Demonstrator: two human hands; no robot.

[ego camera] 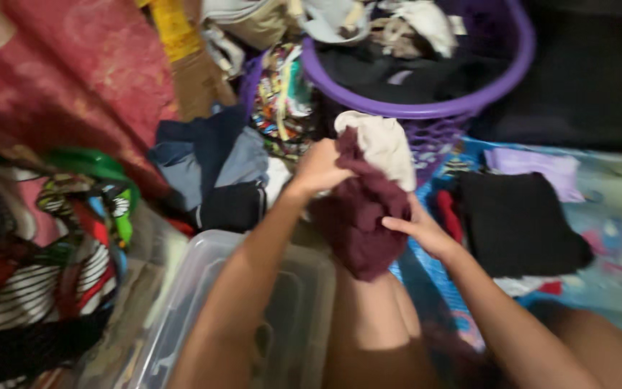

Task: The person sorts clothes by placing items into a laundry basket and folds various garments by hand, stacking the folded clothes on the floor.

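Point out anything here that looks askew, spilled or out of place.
The purple laundry basket lies tipped, with clothes spilling from its mouth onto the floor. Both the left hand and right hand grip a maroon garment. Nothing looks damaged.

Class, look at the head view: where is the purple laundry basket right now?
The purple basket sits top centre-right in the head view, just beyond the maroon cloth held in both hands, with a black garment lying below it.
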